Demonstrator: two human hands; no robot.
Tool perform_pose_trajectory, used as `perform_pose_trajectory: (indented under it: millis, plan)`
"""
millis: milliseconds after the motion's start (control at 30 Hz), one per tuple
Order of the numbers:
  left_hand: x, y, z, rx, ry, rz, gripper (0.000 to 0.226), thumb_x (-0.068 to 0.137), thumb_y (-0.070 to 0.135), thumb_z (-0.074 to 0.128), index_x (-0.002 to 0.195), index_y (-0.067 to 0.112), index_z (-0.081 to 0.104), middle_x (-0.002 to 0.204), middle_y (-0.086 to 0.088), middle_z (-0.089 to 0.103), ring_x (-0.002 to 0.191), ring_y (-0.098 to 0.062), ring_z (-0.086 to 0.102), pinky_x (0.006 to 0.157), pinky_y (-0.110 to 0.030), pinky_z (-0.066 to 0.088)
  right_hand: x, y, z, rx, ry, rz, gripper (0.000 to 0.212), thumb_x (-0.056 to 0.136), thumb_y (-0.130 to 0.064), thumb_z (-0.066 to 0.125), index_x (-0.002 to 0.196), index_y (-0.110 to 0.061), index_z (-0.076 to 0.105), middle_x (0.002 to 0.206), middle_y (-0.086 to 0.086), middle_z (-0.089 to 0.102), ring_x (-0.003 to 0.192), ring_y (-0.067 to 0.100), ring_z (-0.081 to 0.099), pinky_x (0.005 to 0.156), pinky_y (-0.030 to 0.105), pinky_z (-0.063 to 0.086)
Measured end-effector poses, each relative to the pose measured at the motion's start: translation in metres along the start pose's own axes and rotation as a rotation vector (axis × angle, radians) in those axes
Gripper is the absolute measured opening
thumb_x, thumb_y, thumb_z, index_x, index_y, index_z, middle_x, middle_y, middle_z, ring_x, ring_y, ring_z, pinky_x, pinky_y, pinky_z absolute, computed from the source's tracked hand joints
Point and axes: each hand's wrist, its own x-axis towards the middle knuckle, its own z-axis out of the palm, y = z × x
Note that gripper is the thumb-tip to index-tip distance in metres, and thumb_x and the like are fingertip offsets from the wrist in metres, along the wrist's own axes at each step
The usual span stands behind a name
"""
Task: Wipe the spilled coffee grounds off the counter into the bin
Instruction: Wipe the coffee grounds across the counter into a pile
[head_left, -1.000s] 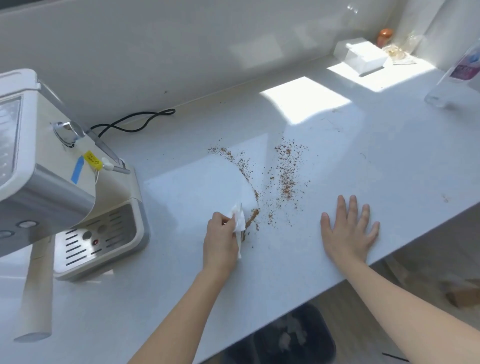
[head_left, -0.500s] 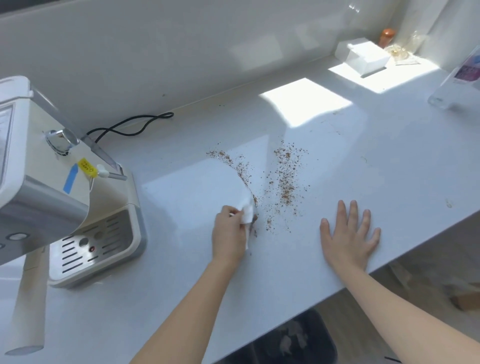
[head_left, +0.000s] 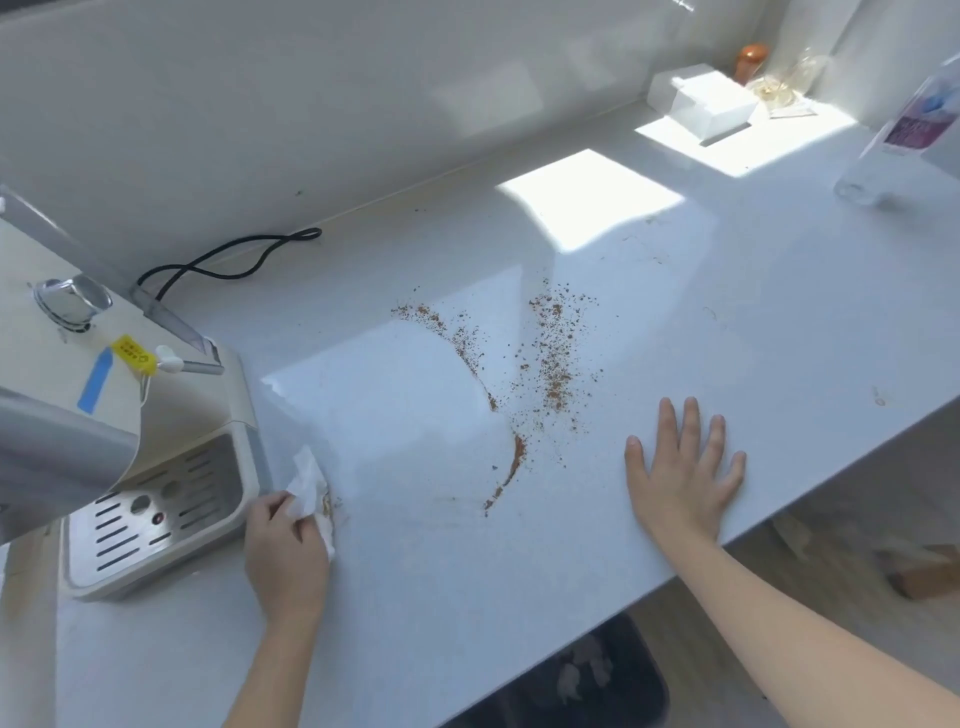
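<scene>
Brown coffee grounds (head_left: 553, 353) lie scattered in the middle of the white counter (head_left: 753, 322). A thin curved ridge of grounds (head_left: 511, 467) runs down toward the front edge. My left hand (head_left: 285, 551) grips a crumpled white tissue (head_left: 306, 483) and presses it on the counter right beside the coffee machine's drip tray, well left of the ridge. A few grounds cling at the tissue's right edge. My right hand (head_left: 680, 473) rests flat on the counter with fingers spread, right of the grounds. A black bin (head_left: 597, 675) with crumpled paper inside stands on the floor below the front edge.
A cream coffee machine (head_left: 104, 426) with a steam wand fills the left side, its black cord (head_left: 228, 254) trailing along the wall. At the far right stand a white box (head_left: 701, 104), a brown jar (head_left: 751, 60) and a clear bottle (head_left: 904, 130). A cardboard piece (head_left: 924, 577) lies on the floor.
My left hand with the tissue has moved left from the ridge of grounds to the edge of the drip tray. The ridge now lies uncovered. My right hand has stayed flat.
</scene>
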Motion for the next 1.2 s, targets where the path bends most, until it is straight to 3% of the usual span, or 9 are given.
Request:
perform_pose_trajectory:
  millis: [167,267,367,467,567,700,900,1033,1200]
  plan:
    - [-0.041,0.033,0.023,-0.021,-0.153,0.135,0.015,0.076,-0.007,0.053,0.080,0.006,0.060,0.088,0.005,0.049,0.078,-0.022,0.052,0.061,-0.025,0.033,-0.001,-0.001,-0.002,0.016,-0.007,-0.006,0.065,0.095,-0.052,0.023,0.153,-0.027,0.010,0.163,-0.002,0.004,0.148,0.027,-0.001,0.115,0.056,0.004]
    - [-0.071,0.065,0.043,-0.077,-0.253,0.210,0.016,0.073,-0.008,0.053,0.075,0.008,0.057,0.088,0.006,0.048,0.079,-0.020,0.048,0.056,-0.020,0.031,-0.001,-0.002,-0.002,-0.005,-0.020,-0.010,0.065,0.095,-0.052,0.020,0.153,-0.026,0.006,0.163,-0.001,0.001,0.148,0.028,-0.002,0.115,0.056,0.003]
    - [-0.088,0.090,0.057,-0.090,-0.356,0.292,0.011,0.074,-0.004,0.053,0.077,0.007,0.055,0.091,0.000,0.050,0.081,-0.019,0.047,0.057,-0.025,0.035,-0.001,-0.001,-0.002,-0.035,-0.033,-0.020,0.066,0.095,-0.052,0.017,0.153,-0.026,0.003,0.163,0.000,-0.001,0.148,0.030,-0.002,0.115,0.057,0.004]
    - [-0.086,0.090,0.055,-0.176,-0.401,0.221,0.010,0.079,0.000,0.049,0.078,0.009,0.052,0.086,0.007,0.048,0.077,-0.015,0.047,0.054,-0.013,0.032,0.001,0.001,-0.001,-0.062,-0.044,-0.028,0.066,0.094,-0.053,0.013,0.153,-0.025,0.001,0.163,0.000,-0.002,0.148,0.032,-0.002,0.115,0.058,0.005]
    - [-0.067,0.064,0.034,-0.158,-0.277,0.148,0.016,0.079,-0.004,0.049,0.079,0.009,0.058,0.086,0.008,0.049,0.077,-0.015,0.050,0.056,-0.016,0.033,0.004,0.003,-0.003,-0.075,-0.077,-0.047,0.067,0.094,-0.054,0.011,0.153,-0.025,-0.001,0.162,0.002,-0.003,0.147,0.033,-0.002,0.114,0.059,0.006]
    - [-0.046,0.030,0.013,-0.049,-0.116,0.017,0.013,0.082,0.002,0.054,0.090,0.006,0.064,0.102,-0.004,0.056,0.079,-0.015,0.048,0.068,-0.025,0.034,0.004,0.003,0.001,-0.076,-0.049,-0.064,0.067,0.094,-0.054,0.011,0.153,-0.024,0.001,0.162,0.003,0.000,0.147,0.034,-0.001,0.114,0.059,0.005]
    - [-0.077,0.071,0.048,-0.013,-0.280,0.251,0.013,0.079,-0.002,0.052,0.079,0.007,0.062,0.101,0.004,0.049,0.084,-0.018,0.051,0.059,-0.024,0.034,0.004,0.004,0.003,-0.042,-0.021,-0.057,0.067,0.094,-0.054,0.014,0.153,-0.024,0.005,0.162,0.003,0.004,0.147,0.032,0.001,0.114,0.058,0.004]
    - [-0.057,0.065,0.052,-0.093,-0.203,0.164,0.018,0.078,-0.003,0.051,0.078,0.011,0.062,0.096,0.009,0.050,0.080,-0.017,0.054,0.053,-0.015,0.031,0.004,0.005,0.004,-0.044,-0.020,-0.053,0.067,0.094,-0.054,0.016,0.153,-0.025,0.006,0.162,0.002,0.006,0.147,0.031,0.002,0.114,0.058,0.006]
    - [0.023,0.052,0.043,-0.099,-0.016,-0.039,0.021,0.083,-0.004,0.051,0.101,-0.004,0.062,0.115,-0.014,0.055,0.098,-0.029,0.054,0.076,-0.028,0.038,0.004,0.006,0.005,-0.014,0.022,-0.078,0.069,0.091,-0.054,0.018,0.150,-0.020,0.026,0.158,0.008,0.024,0.143,0.037,0.019,0.109,0.060,0.014]
